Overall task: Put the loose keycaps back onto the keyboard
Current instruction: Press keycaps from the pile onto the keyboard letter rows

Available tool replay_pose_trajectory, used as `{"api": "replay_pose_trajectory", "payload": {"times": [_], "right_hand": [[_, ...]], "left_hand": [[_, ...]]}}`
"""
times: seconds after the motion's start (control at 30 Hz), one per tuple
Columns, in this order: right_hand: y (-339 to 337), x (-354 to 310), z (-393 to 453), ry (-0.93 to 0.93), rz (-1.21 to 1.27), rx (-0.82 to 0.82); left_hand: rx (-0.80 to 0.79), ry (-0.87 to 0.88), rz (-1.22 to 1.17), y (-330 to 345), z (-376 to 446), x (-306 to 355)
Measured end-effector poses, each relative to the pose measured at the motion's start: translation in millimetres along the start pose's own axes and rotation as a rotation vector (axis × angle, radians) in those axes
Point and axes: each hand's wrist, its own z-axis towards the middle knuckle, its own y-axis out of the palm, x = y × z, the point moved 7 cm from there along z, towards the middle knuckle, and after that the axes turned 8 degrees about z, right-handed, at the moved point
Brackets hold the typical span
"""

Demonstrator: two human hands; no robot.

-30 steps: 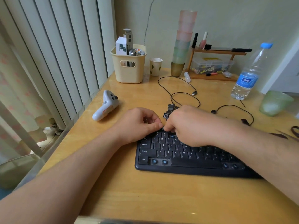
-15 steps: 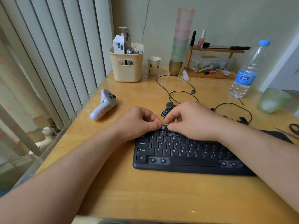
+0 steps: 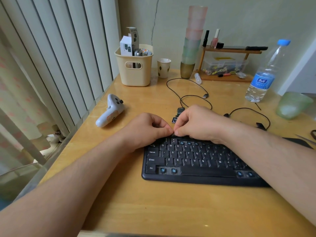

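Observation:
The black keyboard [image 3: 196, 161] lies on the wooden table, with bare blue switches in its number row [image 3: 185, 143] and bottom row [image 3: 167, 170]. My left hand [image 3: 145, 129] and my right hand [image 3: 198, 123] meet fingertip to fingertip over the keyboard's top-left edge. Both have curled fingers and pinch a small dark keycap [image 3: 173, 134], which is mostly hidden between them. A few loose keycaps [image 3: 178, 114] sit in a small pile on the table just behind my right hand's fingers.
A white controller [image 3: 110, 111] lies left of the hands. Black cables [image 3: 189, 93] loop behind them. At the back stand a cream basket [image 3: 135, 72], paper cup [image 3: 163, 67], stacked cups [image 3: 192, 43], wooden shelf [image 3: 227, 65] and water bottle [image 3: 264, 74]. A green cup [image 3: 292, 105] and scissors [image 3: 307, 136] are at right.
My right hand has lifted off the letter keys and pulled back to the top row, uncovering more of the keyboard. Its fingertips now meet those of my left hand, which has barely moved.

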Motion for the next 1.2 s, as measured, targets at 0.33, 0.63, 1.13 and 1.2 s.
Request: {"api": "replay_pose_trajectory", "payload": {"times": [0.33,0.63,1.13,1.2], "right_hand": [[3.8,1.0,11.2,0.112,0.031,-0.036],[5.5,3.5,14.0,0.123,0.065,-0.075],[15.2,-10.4,24.2,0.244,-0.116,-0.227],[10.5,-8.9,22.2,0.238,-0.078,-0.243]], "left_hand": [[0.006,0.028,0.037,-0.8,-0.6,2.9],[0.008,0.048,0.031,-2.4,0.7,1.8],[0.237,0.030,-0.042,-20.9,2.1,-6.1],[0.300,0.046,0.030,-28.7,1.7,-8.4]]}}
